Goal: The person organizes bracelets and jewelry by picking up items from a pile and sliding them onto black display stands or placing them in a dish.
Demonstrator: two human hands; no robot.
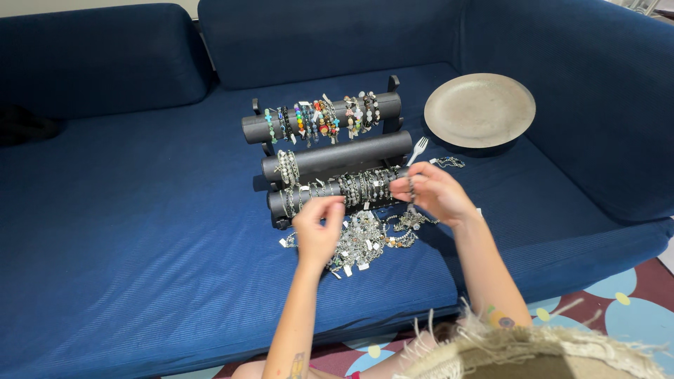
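A black three-tier bracelet stand (337, 154) sits on a blue sofa seat. Beaded bracelets hang on its top and bottom bars, and two or three on the middle bar. My right hand (432, 191) pinches a dark beaded bracelet (411, 188) near the right end of the bottom bar. My left hand (318, 228) hovers with fingers curled in front of the bottom bar; whether it holds anything cannot be told. A loose heap of bracelets with small tags (365, 238) lies on the seat just below the stand, between my hands.
A round grey plate (479, 109) rests at the back right of the seat. A white plastic fork (417, 149) lies beside the stand's right end. Sofa backrest cushions (316, 35) rise behind. A patterned rug (618, 309) shows at bottom right.
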